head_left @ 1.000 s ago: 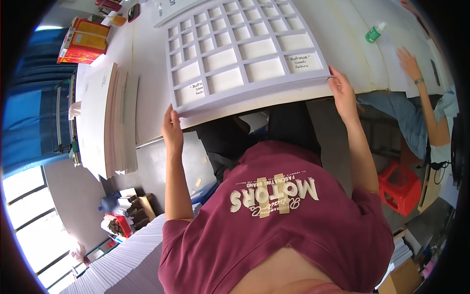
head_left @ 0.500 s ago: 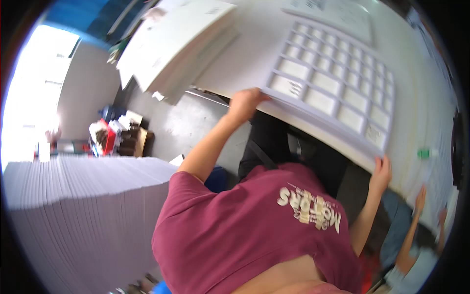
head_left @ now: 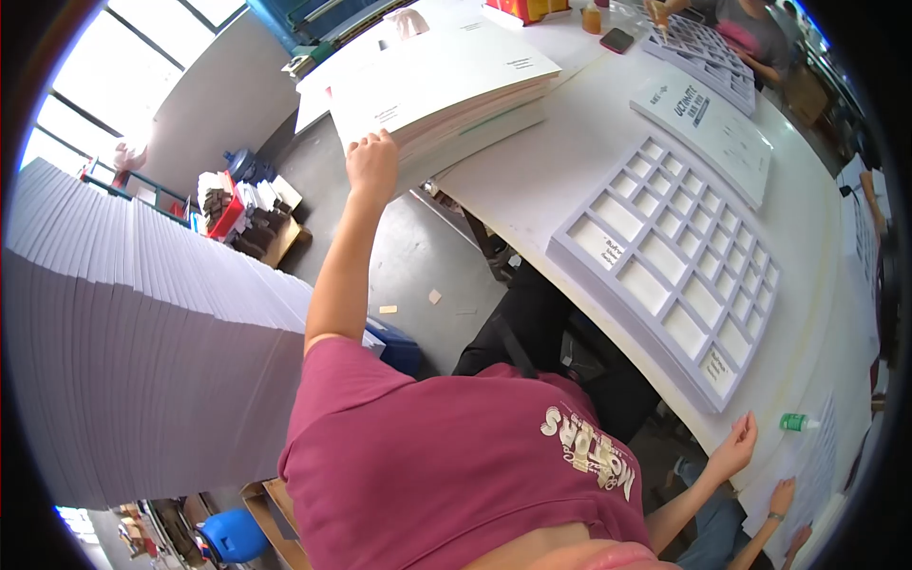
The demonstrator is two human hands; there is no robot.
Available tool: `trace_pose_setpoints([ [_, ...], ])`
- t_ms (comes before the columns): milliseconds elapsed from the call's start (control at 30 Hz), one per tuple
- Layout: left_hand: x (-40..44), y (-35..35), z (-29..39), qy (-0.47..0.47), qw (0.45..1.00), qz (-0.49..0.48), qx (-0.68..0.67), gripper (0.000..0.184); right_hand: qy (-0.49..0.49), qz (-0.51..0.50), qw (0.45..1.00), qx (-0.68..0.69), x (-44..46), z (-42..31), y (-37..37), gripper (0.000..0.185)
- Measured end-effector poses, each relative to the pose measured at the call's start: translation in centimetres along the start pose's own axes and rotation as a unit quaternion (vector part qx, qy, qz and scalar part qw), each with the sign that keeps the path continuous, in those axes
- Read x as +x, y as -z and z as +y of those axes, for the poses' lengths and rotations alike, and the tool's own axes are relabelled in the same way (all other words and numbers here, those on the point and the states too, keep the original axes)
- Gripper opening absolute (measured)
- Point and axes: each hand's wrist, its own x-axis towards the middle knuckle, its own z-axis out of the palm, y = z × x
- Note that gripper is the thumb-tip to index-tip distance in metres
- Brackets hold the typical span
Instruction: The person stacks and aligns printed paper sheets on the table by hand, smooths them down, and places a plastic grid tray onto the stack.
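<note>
- The divided tray (head_left: 630,323) lies flat on the white surface (head_left: 503,204) in front of me, its near side along the surface's edge; two corner compartments of its near row show printed lettering.
- Left of the tray, well apart from it, sits the sheet stack (head_left: 446,81), thick and layered, with small print on its top sheet.
- My left hand (head_left: 371,168) is at the stack's near corner, fingers bent over the edge; I cannot tell whether they pinch anything.
- My right hand (head_left: 732,450) is just off the tray's right near corner, apart from it, fingers loosely curved with a partial gap and nothing visible in them.
- Right of the tray, near that corner, lies the green bottle (head_left: 793,422) on its side.
- Just behind the tray is a printed panel (head_left: 708,128); farther back lies a phone (head_left: 617,40).
- Another person's hand (head_left: 782,498) rests to the tray's right, beyond my own.
</note>
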Motion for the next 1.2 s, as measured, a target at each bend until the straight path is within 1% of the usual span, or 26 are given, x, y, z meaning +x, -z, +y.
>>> trace_pose_setpoints([
  [33, -0.5, 1.4, 0.6, -0.008, 0.999, 0.013, 0.036, 0.034, 0.006, 0.003, 1.000, 0.002, -0.2, -0.4, -0.5, 0.030],
  [133, 0.2, 2.1, 0.1, -0.054, 0.995, 0.012, 0.080, 0.023, 0.031, 0.000, 0.999, -0.028, -0.6, -1.6, -1.1, 0.028],
  [167, 0.9, 1.7, -0.7, -0.048, 0.997, 0.049, 0.028, 0.018, 0.036, -0.002, 0.999, -0.039, -0.6, -2.2, -1.0, 0.027],
  [267, 2.9, -0.7, -3.5, -0.102, 0.975, 0.154, -0.120, 0.018, 0.039, 0.013, 0.999, -0.033, -0.2, -1.7, -0.6, 0.027],
  [300, 3.7, -0.5, -4.0, -0.086, 0.982, 0.021, -0.169, 0.017, 0.040, 0.017, 0.999, -0.030, -0.2, -1.7, -0.3, 0.027],
  [400, 5.3, -0.2, -4.5, -0.123, 0.985, -0.051, -0.106, 0.021, 0.046, 0.027, 0.998, -0.025, -0.1, -1.4, 0.1, 0.026],
  [433, 5.6, 0.0, -4.6, -0.129, 0.984, -0.059, -0.106, 0.022, 0.047, 0.026, 0.998, -0.025, -0.1, -1.3, 0.1, 0.026],
  [533, 5.9, 1.1, -6.0, -0.144, 0.965, -0.030, -0.218, 0.023, 0.063, 0.024, 0.998, -0.021, -0.2, -0.5, -0.6, 0.027],
  [567, 6.1, 1.6, -6.2, -0.131, 0.963, -0.055, -0.230, 0.025, 0.068, 0.024, 0.997, -0.019, -0.2, -0.3, -1.0, 0.027],
  [667, 8.7, 1.9, -8.2, -0.173, 0.960, -0.080, -0.203, 0.021, 0.050, -0.002, 0.997, -0.061, -0.2, -1.5, -0.9, 0.024],
  [700, 9.4, 2.5, -8.7, -0.117, 0.968, 0.011, -0.223, 0.020, 0.063, 0.003, 0.996, -0.059, 0.0, -1.4, -0.6, 0.024],
  [733, 9.9, 3.9, -9.0, -0.061, 0.963, 0.104, -0.240, 0.019, 0.076, 0.010, 0.995, -0.056, 0.3, -1.1, -0.3, 0.024],
  [800, 10.6, 7.9, -9.9, 0.029, 0.950, 0.247, -0.188, 0.018, 0.091, 0.025, 0.995, -0.040, 0.7, -0.9, 0.1, 0.023],
  [900, 9.4, 11.0, -8.9, -0.052, 0.952, 0.261, -0.154, 0.017, 0.101, 0.048, 0.994, -0.009, 1.2, -1.0, 0.9, 0.023],
  [933, 8.3, 11.3, -7.3, -0.112, 0.951, 0.271, -0.098, 0.014, 0.097, 0.050, 0.994, 0.001, 1.2, -0.9, 0.7, 0.023],
  [967, 6.7, 11.3, -5.5, -0.154, 0.958, 0.244, -0.003, 0.013, 0.091, 0.053, 0.994, 0.011, 1.1, -1.0, 0.4, 0.023],
  [1000, 4.1, 11.7, -2.9, -0.165, 0.963, 0.210, 0.037, 0.013, 0.084, 0.057, 0.995, 0.019, 1.0, -0.9, 0.2, 0.023],
  [1033, 2.0, 10.6, -0.8, -0.173, 0.969, 0.167, 0.063, 0.013, 0.077, 0.047, 0.995, 0.034, 1.1, -0.5, -0.3, 0.022],
  [1100, -1.7, 8.1, 1.8, -0.170, 0.976, 0.133, 0.009, 0.007, 0.053, 0.033, 0.996, 0.059, 1.1, -0.1, -1.4, 0.022],
  [1133, -2.6, 5.5, 2.1, -0.144, 0.974, 0.174, -0.035, 0.008, 0.072, 0.019, 0.996, 0.051, 1.1, -0.2, -1.2, 0.022],
  [1167, -3.5, 5.1, 2.4, -0.093, 0.983, 0.154, -0.045, 0.007, 0.090, 0.006, 0.995, 0.041, 1.3, -0.7, -0.9, 0.022],
  [1200, -4.4, 4.8, 2.0, -0.057, 0.979, 0.162, -0.114, 0.018, 0.092, 0.016, 0.995, 0.035, 1.5, -1.7, -0.3, 0.021],
])
